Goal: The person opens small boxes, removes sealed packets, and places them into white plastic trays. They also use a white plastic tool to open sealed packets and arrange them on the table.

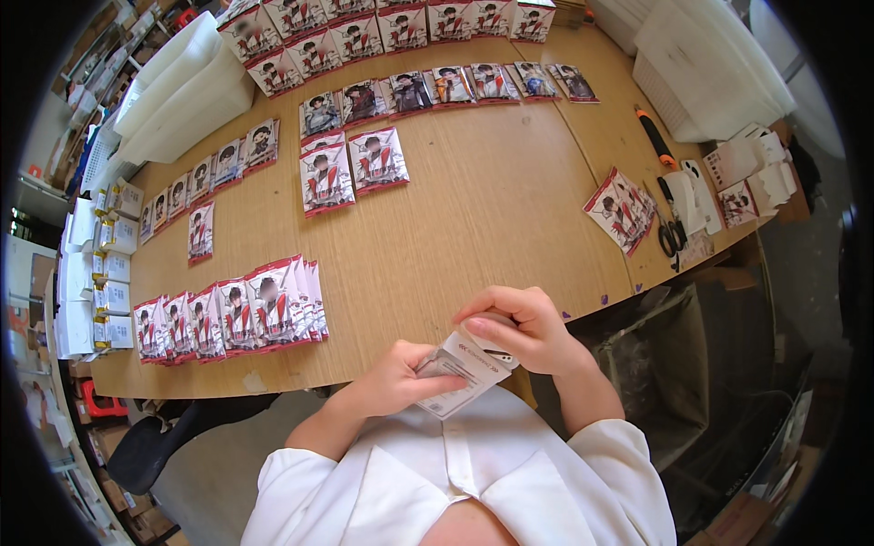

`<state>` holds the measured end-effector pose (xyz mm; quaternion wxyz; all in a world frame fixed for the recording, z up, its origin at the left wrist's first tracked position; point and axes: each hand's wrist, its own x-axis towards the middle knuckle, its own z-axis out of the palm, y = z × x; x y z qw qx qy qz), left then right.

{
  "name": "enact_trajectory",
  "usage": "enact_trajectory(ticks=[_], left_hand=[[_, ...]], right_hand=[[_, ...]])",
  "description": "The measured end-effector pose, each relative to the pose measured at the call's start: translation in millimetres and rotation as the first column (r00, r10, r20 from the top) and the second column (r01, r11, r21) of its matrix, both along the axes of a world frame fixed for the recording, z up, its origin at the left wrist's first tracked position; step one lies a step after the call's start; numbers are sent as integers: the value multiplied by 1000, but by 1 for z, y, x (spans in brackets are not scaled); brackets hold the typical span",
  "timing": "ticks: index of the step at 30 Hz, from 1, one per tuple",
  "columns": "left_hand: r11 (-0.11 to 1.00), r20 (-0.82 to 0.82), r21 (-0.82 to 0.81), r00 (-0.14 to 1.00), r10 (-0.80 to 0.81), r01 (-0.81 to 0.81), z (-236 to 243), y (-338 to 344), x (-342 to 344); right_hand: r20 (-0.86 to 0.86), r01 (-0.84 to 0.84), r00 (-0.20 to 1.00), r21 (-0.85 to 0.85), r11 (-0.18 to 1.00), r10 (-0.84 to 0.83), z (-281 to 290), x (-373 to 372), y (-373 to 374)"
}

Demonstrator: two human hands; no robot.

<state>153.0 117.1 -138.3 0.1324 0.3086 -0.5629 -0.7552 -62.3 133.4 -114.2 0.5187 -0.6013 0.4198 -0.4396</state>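
Observation:
A flat white foil packet point(452, 400) with grey print is held tilted in front of my chest, just off the table's near edge. My left hand point(398, 380) grips its lower left side, with the thumb lying across the printed face. At the packet's upper end, the fingers and thumb of my right hand point(528, 332) are closed on the edge. What lies under the curled right fingers is partly hidden. Nearest on the table, to the left, stands a row of red-and-white card packets point(238, 314), leaning in overlapping stacks.
More packets point(428, 91) lie in rows farther back, before stacked display boxes point(355, 38). Scissors point(671, 227), an orange-black cutter point(654, 136) and loose packets point(622, 211) lie at right. Pale plastic bins point(187, 100) stand at far left; small white boxes point(111, 266) line the left edge.

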Motion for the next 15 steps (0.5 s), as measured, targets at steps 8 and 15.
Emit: enact_trajectory(ticks=[8,15], left_hand=[[997,-20,75,1000,-17,19,4,-4,4],[970,-70,245,998,11,7,3,-12,11]], right_hand=[[11,96,995,14,995,-96,-4,2,6],[-118,-15,993,-64,998,7,-1,-15,1]])
